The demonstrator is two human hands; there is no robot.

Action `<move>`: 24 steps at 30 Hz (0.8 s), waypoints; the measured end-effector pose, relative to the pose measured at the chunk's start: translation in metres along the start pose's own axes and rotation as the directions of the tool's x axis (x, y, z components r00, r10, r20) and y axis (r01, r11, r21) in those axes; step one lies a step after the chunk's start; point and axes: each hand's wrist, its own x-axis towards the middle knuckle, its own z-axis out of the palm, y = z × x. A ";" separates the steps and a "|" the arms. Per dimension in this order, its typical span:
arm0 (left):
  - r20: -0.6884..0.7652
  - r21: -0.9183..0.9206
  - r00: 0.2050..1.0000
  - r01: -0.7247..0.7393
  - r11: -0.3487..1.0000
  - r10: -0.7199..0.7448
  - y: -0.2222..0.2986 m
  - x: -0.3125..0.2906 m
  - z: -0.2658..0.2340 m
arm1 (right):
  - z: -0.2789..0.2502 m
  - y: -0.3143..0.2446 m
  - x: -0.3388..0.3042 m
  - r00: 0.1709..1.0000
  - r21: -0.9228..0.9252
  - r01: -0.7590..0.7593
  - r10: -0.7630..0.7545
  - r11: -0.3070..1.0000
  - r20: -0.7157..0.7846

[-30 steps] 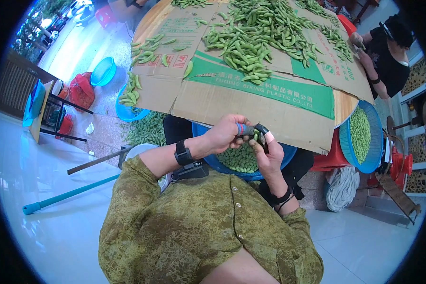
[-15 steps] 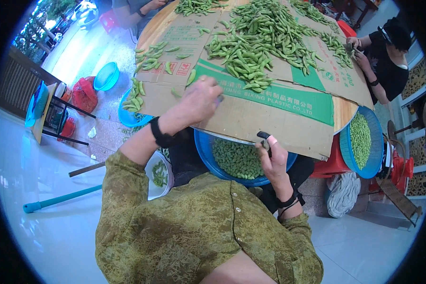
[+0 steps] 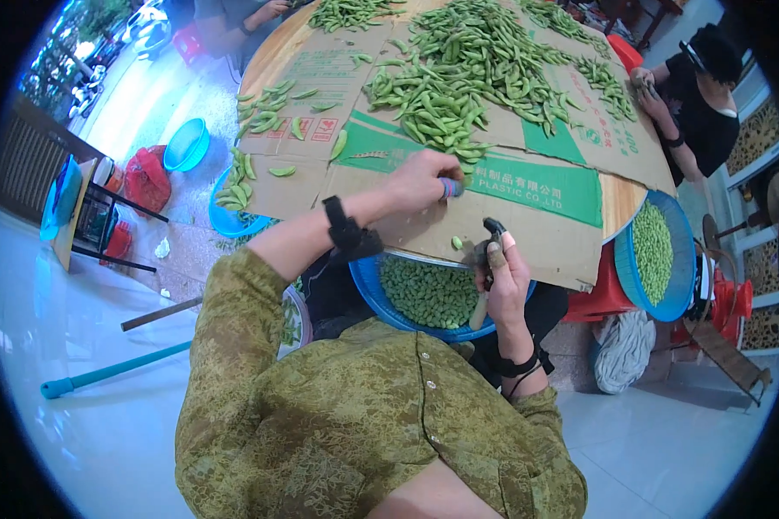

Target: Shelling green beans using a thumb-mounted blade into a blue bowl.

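My left hand (image 3: 424, 183) reaches over the cardboard (image 3: 320, 186) to the near edge of a big heap of green soybean pods (image 3: 467, 73). Its fingers are curled, and what they hold is hidden; a purple-blue band shows on one finger. Over the table's near edge is my right hand (image 3: 505, 270), fingers pinched together, with dark coverings on fingertips. A pale, narrow piece (image 3: 479, 311) sticks out below them; its kind is unclear. One green bean (image 3: 456, 243) shows beside these fingers. Below, shelled beans (image 3: 428, 290) lie in a blue basin (image 3: 365, 281).
Loose pods (image 3: 268, 108) lie at the table's left side. At right stands a blue basket (image 3: 688, 251) of beans by a red stool (image 3: 587, 281). A person in black (image 3: 710, 112) works at the right edge, another person (image 3: 234, 22) far left. A teal pole (image 3: 117, 370) extends left.
My left hand has moved right to the heap's edge. A pod that was near it now lies farther left. My right hand's fingers have closed together, and a bean has appeared beside them.
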 end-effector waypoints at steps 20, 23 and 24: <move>0.021 -0.557 0.997 0.071 0.828 -0.071 0.008 -0.078 0.038 | 0.018 0.009 -0.013 0.994 0.161 -0.042 0.025 0.986 0.107; 0.118 -0.674 0.980 0.198 0.712 -0.161 0.004 -0.077 0.036 | 0.019 0.010 -0.013 0.993 0.178 -0.025 0.003 0.984 0.122; 0.229 -0.754 0.946 0.320 0.574 -0.228 0.002 -0.076 0.034 | 0.018 0.010 -0.013 0.993 0.178 -0.026 0.004 0.984 0.122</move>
